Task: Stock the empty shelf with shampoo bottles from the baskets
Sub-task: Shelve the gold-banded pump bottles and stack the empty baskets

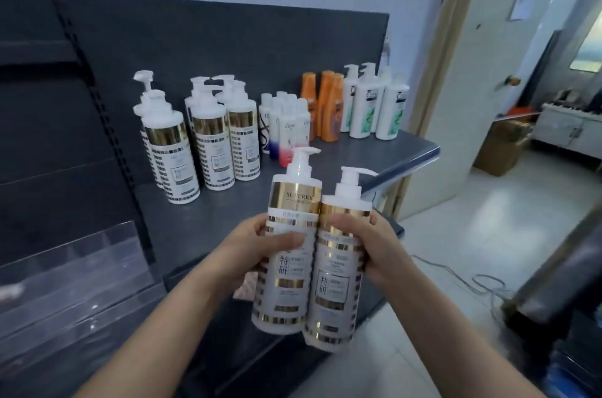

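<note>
Starting at about eight o'clock in my view, I see a clear plastic panel (75, 270) against the dark upright of the racking. To its right runs the dark grey shelf (202, 228), with its stock standing in clusters along the back, from ten o'clock round to one. First comes a cluster of white-and-gold pump bottles (171, 153), all upright, then a second cluster of the same kind (224, 137) just beside it. At twelve o'clock stand small white bottles (288, 133) with red and blue bases, packed close; I cannot tell whether they touch. Behind them to the right are orange bottles (327, 107). At one o'clock, near the shelf's end, stand white bottles with green labels (369, 107).

Low in the centre, at about six o'clock, I have both hands raised in front of the shelf. The left hand (260, 246) is wrapped round the left pump bottle (290, 267), thumb across the front label and fingers behind. That bottle is nearly upright, and its gold band reads SUPERIOR. Touching it on its right side, and sitting a little lower, is the right pump bottle (338, 270). The right hand (378, 246) grips this one, curled round its upper body just below the gold shoulder. Both bottles are in the air, not resting on the shelf.

At three o'clock an open doorway shows a cardboard box (498, 150) on the floor. At four o'clock a thin cable (482, 283) loops over the pale tiles.
</note>
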Available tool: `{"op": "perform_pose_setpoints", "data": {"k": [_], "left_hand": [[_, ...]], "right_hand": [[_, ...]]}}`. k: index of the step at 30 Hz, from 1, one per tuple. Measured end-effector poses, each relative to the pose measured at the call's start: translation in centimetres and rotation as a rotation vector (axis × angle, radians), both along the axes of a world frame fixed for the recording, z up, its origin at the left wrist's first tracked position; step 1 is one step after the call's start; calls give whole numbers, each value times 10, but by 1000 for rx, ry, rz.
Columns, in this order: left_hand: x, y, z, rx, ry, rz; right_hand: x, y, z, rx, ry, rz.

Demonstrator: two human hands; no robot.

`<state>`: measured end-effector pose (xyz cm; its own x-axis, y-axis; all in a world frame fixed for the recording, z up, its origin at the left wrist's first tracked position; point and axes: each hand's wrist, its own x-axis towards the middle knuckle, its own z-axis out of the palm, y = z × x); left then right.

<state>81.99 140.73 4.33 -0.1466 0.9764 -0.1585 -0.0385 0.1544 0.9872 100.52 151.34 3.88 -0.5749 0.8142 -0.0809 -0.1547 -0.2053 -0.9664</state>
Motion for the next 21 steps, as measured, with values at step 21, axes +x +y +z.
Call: {"op": "perform_pose_setpoints", "data": {"k": [21], "left_hand": [[-95,20,40,256,107,661]], "right_hand": [[-161,102,69,185,170,474]]}}
